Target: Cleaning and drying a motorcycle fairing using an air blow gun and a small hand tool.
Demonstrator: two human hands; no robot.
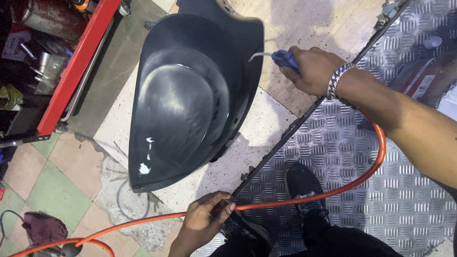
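Air gun (285, 58), blue, lies gripped in the right hand (312, 70), its nozzle pointing left at the black panel (190, 95), long axis roughly level. The orange hose (342, 185) curves from it below the panel, pinched in the left hand (204, 221). A red cart (78, 62) stands left of the panel, a shoe (302, 183) below-right on tread plate (409, 200).

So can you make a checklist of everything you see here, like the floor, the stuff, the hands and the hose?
Surface: tiled floor, worn, beside a metal tread plate.
Job's things: black panel, shiny, lying on the floor; blue nozzle pointed at it.
Clutter: dark rag on the tiles.
Grippers: right hand grips the nozzle; left hand grips the orange hose.
Cables: hose loops from nozzle past the shoe.
Surroundings: red tool cart, loaded.
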